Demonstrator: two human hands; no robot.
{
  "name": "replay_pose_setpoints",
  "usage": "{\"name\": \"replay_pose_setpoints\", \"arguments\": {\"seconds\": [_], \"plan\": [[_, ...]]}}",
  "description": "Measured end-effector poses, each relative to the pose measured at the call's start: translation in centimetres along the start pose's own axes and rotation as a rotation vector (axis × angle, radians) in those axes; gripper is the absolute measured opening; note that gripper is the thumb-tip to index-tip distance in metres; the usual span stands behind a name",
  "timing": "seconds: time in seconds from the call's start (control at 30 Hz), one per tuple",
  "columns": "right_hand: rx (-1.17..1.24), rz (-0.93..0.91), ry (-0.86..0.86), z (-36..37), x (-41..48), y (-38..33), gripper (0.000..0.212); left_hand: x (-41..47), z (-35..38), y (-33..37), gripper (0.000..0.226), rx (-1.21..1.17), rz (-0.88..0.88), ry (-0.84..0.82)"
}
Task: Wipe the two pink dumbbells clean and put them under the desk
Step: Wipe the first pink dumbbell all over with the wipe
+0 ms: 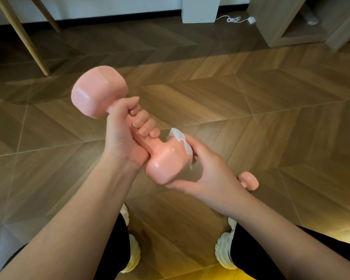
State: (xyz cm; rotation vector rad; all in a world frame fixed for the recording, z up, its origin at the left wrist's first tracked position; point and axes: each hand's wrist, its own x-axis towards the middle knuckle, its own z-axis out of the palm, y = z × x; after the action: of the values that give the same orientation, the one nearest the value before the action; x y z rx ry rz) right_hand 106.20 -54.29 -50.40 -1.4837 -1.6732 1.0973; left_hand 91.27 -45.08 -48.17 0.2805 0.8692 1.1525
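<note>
Hiding floor dumbbell (partly) — right hand.

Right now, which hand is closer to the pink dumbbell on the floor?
Right. The right hand, holding a white wipe, is just left of the floor dumbbell; the left hand is farther left, gripping the other dumbbell by its handle.

Head camera looks steeply down, close

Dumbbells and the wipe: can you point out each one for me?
Held dumbbell (164,164), head view, top face of its near end.
Floor dumbbell (250,179), head view, its visible end.
Wipe (178,136), head view, upper fold.
</note>
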Motion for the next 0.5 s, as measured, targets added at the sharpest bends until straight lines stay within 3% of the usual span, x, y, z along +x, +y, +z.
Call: {"name": "replay_pose_setpoints", "arguments": {"seconds": [0.27, 0.4, 0.5], "plan": [[-0.155, -0.221, 0.203, 0.1, 0.2, 0.5, 0.075, -0.2, -0.4, 0.4, 0.033, -0.098, -0.042, -0.103], [-0.17, -0.24, 0.233, 0.0, 0.3, 1.0, 0.07, -0.2, -0.4, -0.1, 0.031, -0.123, 0.041, -0.053], [-0.252, -0.377, 0.28, 0.1, 0.1, 1.0, 0.075, -0.1, -0.2, -0.4, 0.034, -0.189, 0.01, 0.038]]}}
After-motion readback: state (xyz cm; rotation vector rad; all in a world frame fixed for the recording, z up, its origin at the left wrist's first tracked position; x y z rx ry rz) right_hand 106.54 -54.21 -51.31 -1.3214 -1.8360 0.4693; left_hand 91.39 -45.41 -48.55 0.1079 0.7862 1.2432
